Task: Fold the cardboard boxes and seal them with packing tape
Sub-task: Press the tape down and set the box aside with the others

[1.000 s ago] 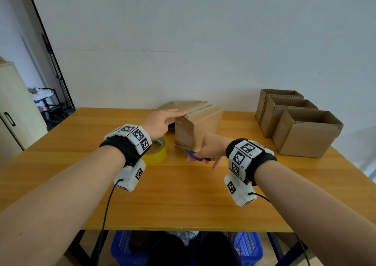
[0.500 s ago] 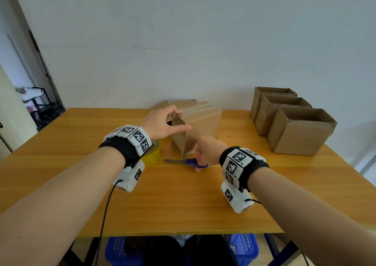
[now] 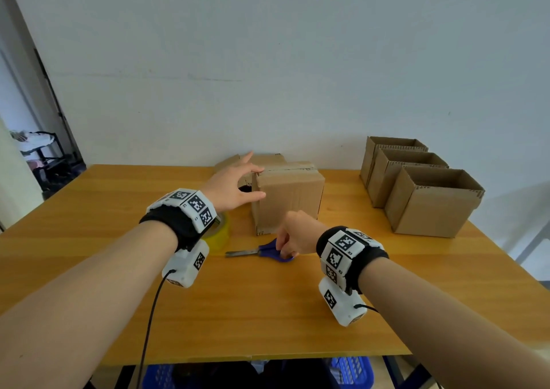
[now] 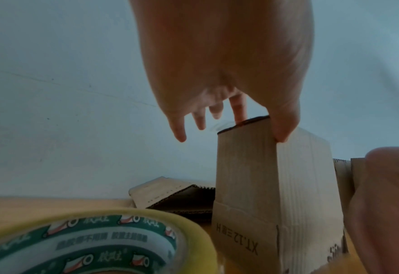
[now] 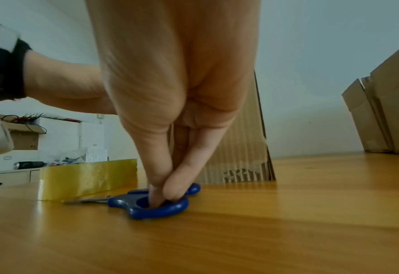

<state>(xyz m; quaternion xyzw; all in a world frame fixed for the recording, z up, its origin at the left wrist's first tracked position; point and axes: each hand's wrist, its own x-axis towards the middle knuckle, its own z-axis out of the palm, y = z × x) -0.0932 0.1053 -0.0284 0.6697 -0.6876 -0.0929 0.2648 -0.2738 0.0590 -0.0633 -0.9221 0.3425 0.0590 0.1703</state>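
Box: A closed cardboard box [image 3: 287, 199] stood near the middle of the tabletop [image 3: 253, 305], toward its far edge, a flattened carton [image 3: 262, 160] lying behind it.
Handling: Judged light and fairly stiff, liable to slide on the smooth wood; best taken at an upper corner or by opposite walls, not by the taped seam.
Left hand: The left hand [image 3: 233, 184] reached forward to the box's upper left corner, thumb on the near face, forefinger at the top edge, the other fingers spread and straight, gripping nothing.
Right hand: The right hand [image 3: 297, 233] pointed down at the blue-handled scissors [image 3: 262, 251], which lay flat just before the box; its fingertips [image 5: 160, 194] were bunched inside a handle loop.
Tape: A yellow packing tape roll [image 3: 220, 232] sat just left of the box, partly under the left wrist.
Other boxes: Three open boxes [image 3: 422, 186] stood in a row toward the far right corner.
Stage: The tape looked cut, the scissors about laid down.
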